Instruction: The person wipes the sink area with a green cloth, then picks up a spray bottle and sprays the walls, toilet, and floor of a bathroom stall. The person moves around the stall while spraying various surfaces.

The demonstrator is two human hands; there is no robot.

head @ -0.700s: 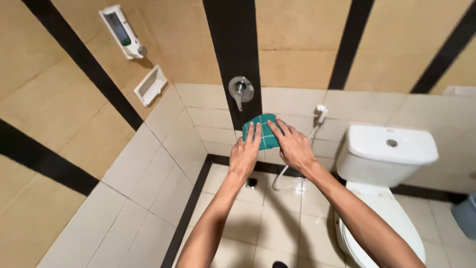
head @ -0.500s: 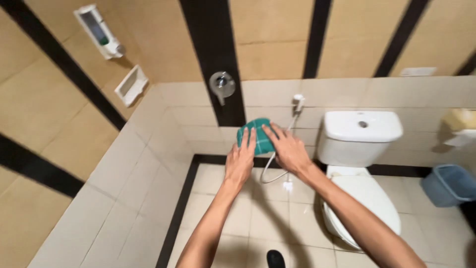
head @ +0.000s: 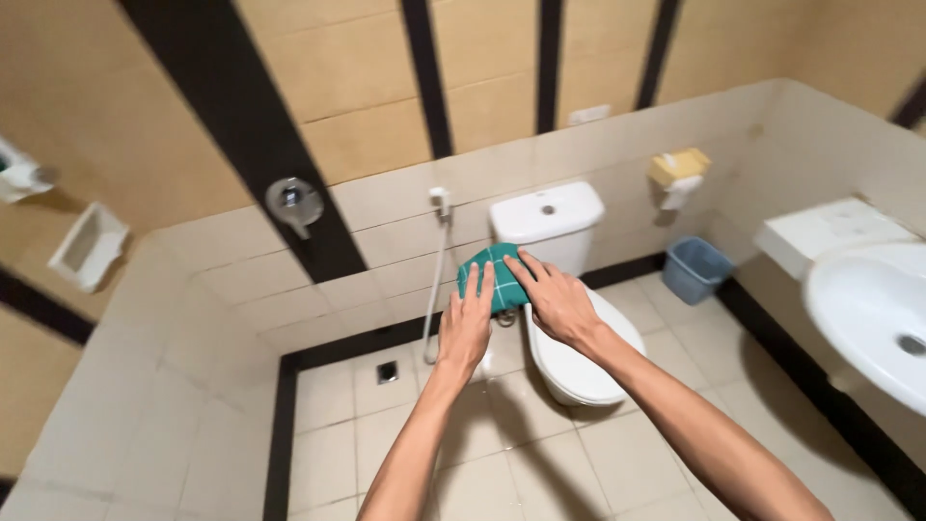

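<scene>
White and shiny, the toilet (head: 569, 289) is the biggest thing here, with its lid down and its tank against the tiled wall. To the right of the toilet a white sink (head: 873, 309) sticks out from the side wall, and a small blue bin (head: 696, 268) sits on the floor between them. Just left of the toilet a spray hose (head: 436, 265) hangs on the wall. In front of the toilet tank, up in the air, both hands hold a green cloth (head: 492, 275). The left hand (head: 467, 328) lies flat on its left side with fingers straight, and the right hand (head: 558, 301) lies flat on its right side. To hold it well, both hands should press evenly so the cloth stays flat and does not slip.
</scene>
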